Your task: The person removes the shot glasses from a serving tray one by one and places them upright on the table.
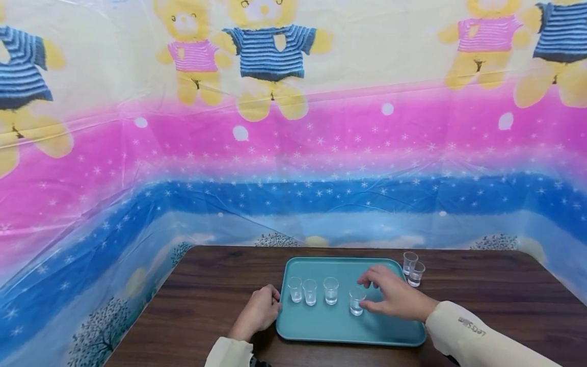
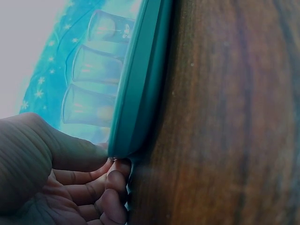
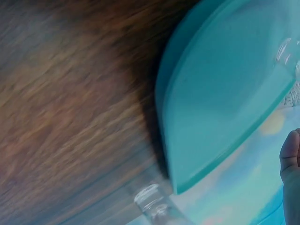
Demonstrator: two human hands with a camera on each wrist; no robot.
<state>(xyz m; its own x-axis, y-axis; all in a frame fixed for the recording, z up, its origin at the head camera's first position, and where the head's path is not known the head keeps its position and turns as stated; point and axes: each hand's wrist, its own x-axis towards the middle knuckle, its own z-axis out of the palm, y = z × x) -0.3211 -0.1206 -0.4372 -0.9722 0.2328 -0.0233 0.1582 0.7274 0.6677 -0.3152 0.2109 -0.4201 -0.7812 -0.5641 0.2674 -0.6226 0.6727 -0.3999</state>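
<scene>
On the teal tray several small clear shot glasses stand upright in a loose row; two at the left, one glass in the middle, and one glass farther right. My left hand holds the tray's left edge, its thumb at the rim and the other fingers curled beside and below. Over the tray's right half, my right hand is spread, the thumb tip right at the rightmost glass and the fingers reaching out behind it. Only a finger or thumb of that hand shows in the right wrist view.
Two more shot glasses, a rear one and a front one, stand close together on the dark wooden table by the tray's back right corner. A printed bear-pattern cloth hangs around the table's back and sides.
</scene>
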